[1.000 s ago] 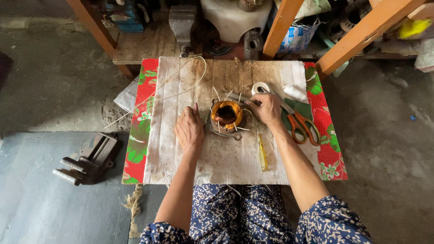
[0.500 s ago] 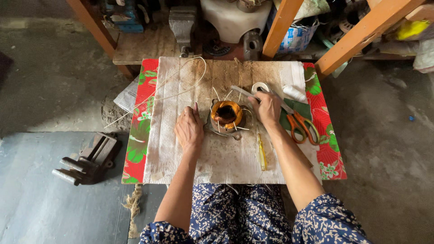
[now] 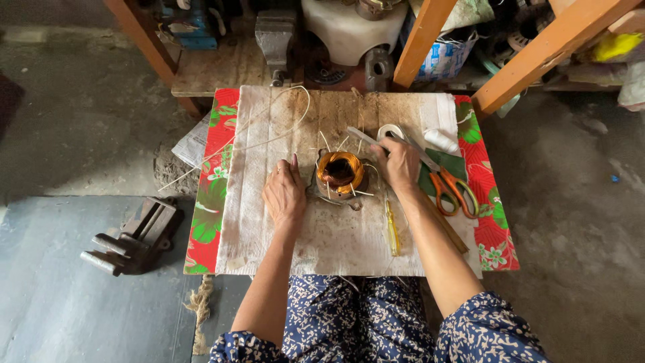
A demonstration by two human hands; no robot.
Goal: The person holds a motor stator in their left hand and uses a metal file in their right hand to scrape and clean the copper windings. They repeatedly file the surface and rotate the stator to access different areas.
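Coil (image 3: 339, 171): ring wound with copper wire, mid-desk (image 3: 269, 222), between the two hands.
Left hand (image 3: 283, 195): flat, fingers spread, pressing the desk just beside the coil; holds nothing.
Right hand (image 3: 398, 163): closed around a thin flat strip (image 3: 363, 136), touching the coil's right side.
Handling: probably heavy core, stiff; thin wire and white leads fragile. Hold by the outer rim.
Nearby: scissors (image 3: 453, 191), tape roll (image 3: 390, 131).

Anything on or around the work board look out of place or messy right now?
Nothing broken. The vise lies tipped on the floor left of the board, and loose wire ends stick out unevenly around the copper coil between the left hand and right hand.
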